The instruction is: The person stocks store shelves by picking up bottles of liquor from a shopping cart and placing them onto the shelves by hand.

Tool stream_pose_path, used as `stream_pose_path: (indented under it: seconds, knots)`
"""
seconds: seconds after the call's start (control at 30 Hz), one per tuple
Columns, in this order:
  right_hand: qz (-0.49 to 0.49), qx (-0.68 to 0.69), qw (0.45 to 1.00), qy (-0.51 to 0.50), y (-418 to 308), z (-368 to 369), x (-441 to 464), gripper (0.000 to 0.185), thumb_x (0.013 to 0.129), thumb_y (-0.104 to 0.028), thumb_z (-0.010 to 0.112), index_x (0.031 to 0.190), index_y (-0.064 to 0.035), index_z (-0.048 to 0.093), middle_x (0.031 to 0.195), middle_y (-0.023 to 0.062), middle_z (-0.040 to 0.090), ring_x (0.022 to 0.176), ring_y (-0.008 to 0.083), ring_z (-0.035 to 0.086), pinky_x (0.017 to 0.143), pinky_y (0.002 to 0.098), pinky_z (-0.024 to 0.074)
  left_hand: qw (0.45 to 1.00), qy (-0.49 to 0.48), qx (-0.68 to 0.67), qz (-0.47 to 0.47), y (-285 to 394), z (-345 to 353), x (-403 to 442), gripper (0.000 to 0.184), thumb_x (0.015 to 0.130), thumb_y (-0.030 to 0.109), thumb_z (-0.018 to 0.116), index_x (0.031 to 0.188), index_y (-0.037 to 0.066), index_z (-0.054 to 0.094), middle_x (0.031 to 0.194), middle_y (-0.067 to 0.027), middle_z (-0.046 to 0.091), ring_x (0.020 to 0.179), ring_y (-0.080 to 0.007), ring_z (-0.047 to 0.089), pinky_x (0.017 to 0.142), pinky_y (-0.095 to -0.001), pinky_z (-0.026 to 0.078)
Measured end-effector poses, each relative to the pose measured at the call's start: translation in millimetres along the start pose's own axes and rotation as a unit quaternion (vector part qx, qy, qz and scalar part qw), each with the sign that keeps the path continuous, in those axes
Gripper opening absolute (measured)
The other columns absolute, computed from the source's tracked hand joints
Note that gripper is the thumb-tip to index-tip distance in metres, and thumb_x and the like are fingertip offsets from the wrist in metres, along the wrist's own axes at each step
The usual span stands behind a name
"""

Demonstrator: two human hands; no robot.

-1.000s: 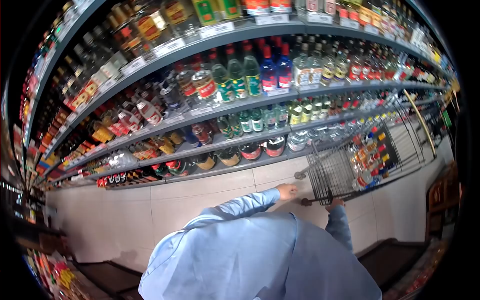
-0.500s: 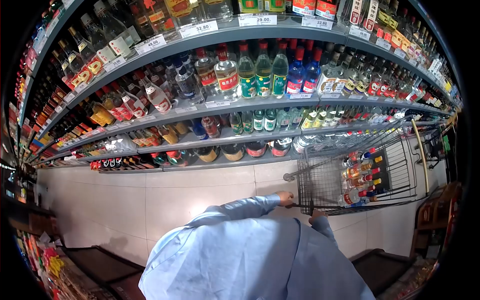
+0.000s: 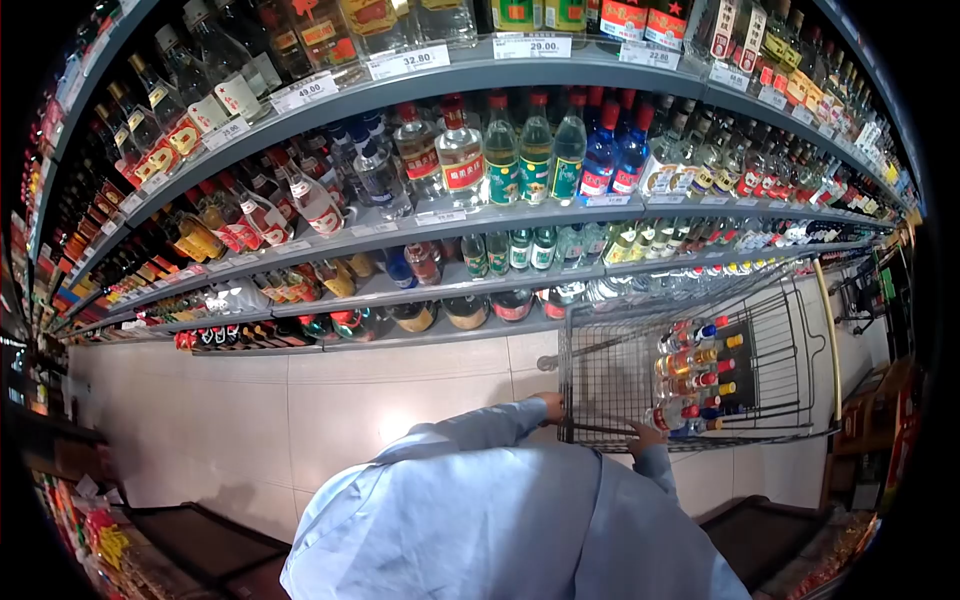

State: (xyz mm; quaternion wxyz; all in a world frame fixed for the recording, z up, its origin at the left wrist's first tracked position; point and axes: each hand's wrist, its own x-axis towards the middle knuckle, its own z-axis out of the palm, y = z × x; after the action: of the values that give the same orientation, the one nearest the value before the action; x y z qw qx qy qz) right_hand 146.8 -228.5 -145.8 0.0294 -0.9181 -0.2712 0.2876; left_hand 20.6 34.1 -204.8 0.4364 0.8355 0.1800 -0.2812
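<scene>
A wire shopping cart (image 3: 605, 375) stands at my right, holding several bottles (image 3: 690, 375) with yellow, red and blue caps that lie on their sides. My left hand (image 3: 550, 406) is closed at the cart's left end, its fingers partly hidden against the wire. Gripping the near side rim of the cart is my right hand (image 3: 648, 438), a little to the right of the left one. Both arms are in light blue sleeves.
Long shelves (image 3: 440, 210) of liquor bottles with price tags curve across the front. Tiled floor (image 3: 400, 375) runs between them and me. Dark display stands (image 3: 200, 530) stand behind me. Another cart (image 3: 865, 300) is at the far right.
The shopping cart with its bottles has shifted left. My left hand has moved slightly left with it; my right hand now sits farther along the cart's near side.
</scene>
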Motion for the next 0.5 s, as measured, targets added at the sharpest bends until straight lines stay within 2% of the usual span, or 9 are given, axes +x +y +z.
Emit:
stream_pose_path:
  seconds: [0.07,0.17,0.23,0.3,0.43,0.47,0.5]
  knots:
    - [0.056,-0.036,0.998,0.010,6.6,-27.2,-16.6,0.046,0.070,-0.028,0.062,0.115,-0.0223,0.054,0.114,0.0021,0.057,0.110,0.0239,0.049,0.100,0.0538,0.0223,1.000,-0.011,0.004,0.004,-4.4,-4.5,-6.5,0.021,0.076,0.021,0.051,0.085,0.007,0.064,0.065,-0.0123,0.063,0.055,-0.0215,0.062,0.055,-0.0354,0.050]
    - [0.124,-0.034,0.990,0.057,41.1,-37.7,-37.2,0.046,0.069,-0.024,0.061,0.115,-0.0214,0.054,0.118,-0.0005,0.054,0.113,0.0220,0.046,0.102,0.0526,0.0189,0.996,0.071,-0.010,0.059,-45.5,16.6,6.4,0.023,0.072,0.023,0.057,0.086,0.007,0.065,0.067,-0.0116,0.064,0.060,-0.0240,0.063,0.059,-0.0374,0.050]
    - [0.143,-0.053,0.975,0.165,71.2,-22.6,-48.3,0.046,0.069,-0.023,0.065,0.114,-0.0227,0.054,0.114,0.0025,0.054,0.114,0.0239,0.042,0.101,0.0518,0.0179,1.000,0.012,0.004,-0.011,-40.8,4.4,-10.5,0.034,0.072,0.028,0.058,0.099,0.008,0.060,0.089,-0.0147,0.062,0.083,-0.0278,0.060,0.074,-0.0373,0.047]
    - [0.186,-0.056,0.968,0.161,84.0,-22.8,-60.1,0.048,0.070,-0.025,0.065,0.116,-0.0216,0.052,0.119,0.0035,0.050,0.118,0.0260,0.037,0.102,0.0516,0.0169,0.999,-0.006,0.031,-0.041,-39.1,-5.8,-28.7,0.049,0.075,0.035,0.057,0.116,0.009,0.053,0.112,-0.0162,0.056,0.104,-0.0297,0.053,0.089,-0.0364,0.041]
    - [0.179,-0.041,0.976,0.114,88.7,2.5,-55.6,0.054,0.070,-0.028,0.064,0.121,-0.0214,0.047,0.121,0.0040,0.049,0.120,0.0276,0.036,0.102,0.0526,0.0164,0.997,0.017,-0.006,-0.072,-39.9,-13.4,-51.1,0.040,0.076,0.038,0.056,0.100,0.007,0.062,0.098,-0.0163,0.062,0.095,-0.0312,0.058,0.083,-0.0378,0.045]
    - [0.152,-0.044,0.979,0.132,80.5,13.1,-54.2,0.054,0.071,-0.027,0.063,0.122,-0.0207,0.046,0.123,0.0035,0.048,0.119,0.0266,0.038,0.102,0.0541,0.0169,0.995,0.054,0.028,-0.079,-38.0,-14.6,-58.1,0.037,0.076,0.040,0.056,0.090,0.007,0.066,0.089,-0.0165,0.064,0.090,-0.0320,0.059,0.081,-0.0387,0.046]
    - [0.136,-0.064,0.984,0.098,70.9,14.1,-50.6,0.052,0.072,-0.026,0.060,0.122,-0.0195,0.046,0.123,0.0032,0.048,0.118,0.0246,0.040,0.101,0.0561,0.0169,0.992,0.085,0.037,-0.090,-38.3,-17.9,-62.5,0.037,0.076,0.040,0.056,0.090,0.007,0.066,0.090,-0.0168,0.063,0.090,-0.0323,0.059,0.081,-0.0389,0.046]
